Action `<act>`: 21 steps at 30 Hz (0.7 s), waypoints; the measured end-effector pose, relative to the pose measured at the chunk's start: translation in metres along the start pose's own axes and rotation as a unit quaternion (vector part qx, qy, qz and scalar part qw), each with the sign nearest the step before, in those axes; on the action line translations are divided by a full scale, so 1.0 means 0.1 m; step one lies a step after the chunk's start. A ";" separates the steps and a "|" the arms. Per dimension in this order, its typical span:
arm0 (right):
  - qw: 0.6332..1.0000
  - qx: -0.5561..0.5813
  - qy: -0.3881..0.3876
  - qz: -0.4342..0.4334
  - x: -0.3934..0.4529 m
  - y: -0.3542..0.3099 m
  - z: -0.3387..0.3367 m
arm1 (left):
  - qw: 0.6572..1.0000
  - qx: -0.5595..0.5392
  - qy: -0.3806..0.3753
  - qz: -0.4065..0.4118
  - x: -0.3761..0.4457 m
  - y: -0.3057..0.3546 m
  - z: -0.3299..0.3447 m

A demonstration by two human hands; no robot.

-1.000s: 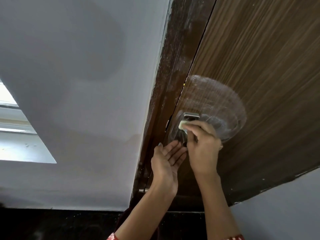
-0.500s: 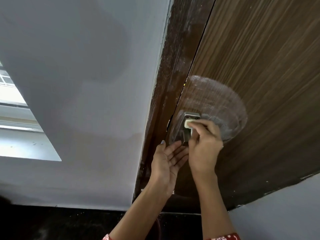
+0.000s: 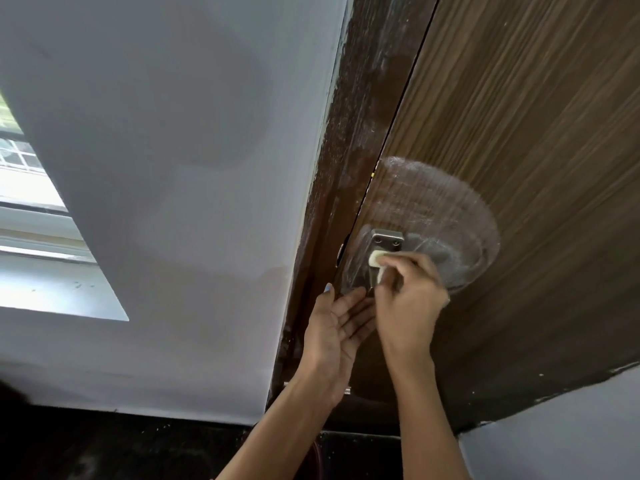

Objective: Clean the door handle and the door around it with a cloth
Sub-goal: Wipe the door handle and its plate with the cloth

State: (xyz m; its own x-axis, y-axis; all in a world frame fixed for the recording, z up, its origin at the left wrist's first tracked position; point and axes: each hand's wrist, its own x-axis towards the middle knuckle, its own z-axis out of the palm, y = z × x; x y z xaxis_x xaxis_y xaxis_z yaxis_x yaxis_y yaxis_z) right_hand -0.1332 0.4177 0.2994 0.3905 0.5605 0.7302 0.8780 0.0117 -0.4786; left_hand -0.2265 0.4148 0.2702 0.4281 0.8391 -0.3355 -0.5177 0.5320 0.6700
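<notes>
Right hand: the right hand (image 3: 408, 303) is raised against the door, fingers curled round a small pale cloth (image 3: 375, 259) and pressing it onto the handle plate.
Left hand: the left hand (image 3: 336, 330) sits just beside the right, on its left, palm turned up and fingers straight and relaxed, holding nothing; the fingertips reach under the lower end of the handle.
Door handle: a metal door handle (image 3: 386, 240) with two screws in its top plate, directly above the right hand's fingers; its lower part is partly hidden by the cloth and fingers.
Door: a brown wood-grain door (image 3: 519, 133) behind both hands, with a rounded, whitish smeared patch (image 3: 433, 209) just above and to the right of the right hand.
Door frame: a dark door frame (image 3: 356, 133) rising above the left hand.
Wall: a grey wall (image 3: 156, 168) left of the left hand.
</notes>
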 end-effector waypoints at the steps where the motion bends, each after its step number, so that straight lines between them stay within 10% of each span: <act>1: 1.000 0.015 0.025 -0.004 0.04 0.00 0.00 | 1.000 -0.001 0.001 0.000 0.00 0.00 0.00; 21: 0.996 0.065 0.061 -0.018 0.06 -0.05 0.08 | 0.999 -0.006 0.051 -0.002 0.03 0.03 0.05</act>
State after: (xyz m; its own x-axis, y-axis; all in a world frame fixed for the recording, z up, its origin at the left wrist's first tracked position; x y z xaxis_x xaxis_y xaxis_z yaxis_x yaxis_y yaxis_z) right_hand -0.1374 0.4275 0.3023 0.3970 0.4536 0.7979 0.8516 0.1421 -0.5045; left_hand -0.2235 0.4184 0.2743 0.3528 0.8437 -0.4046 -0.5254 0.5365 0.6604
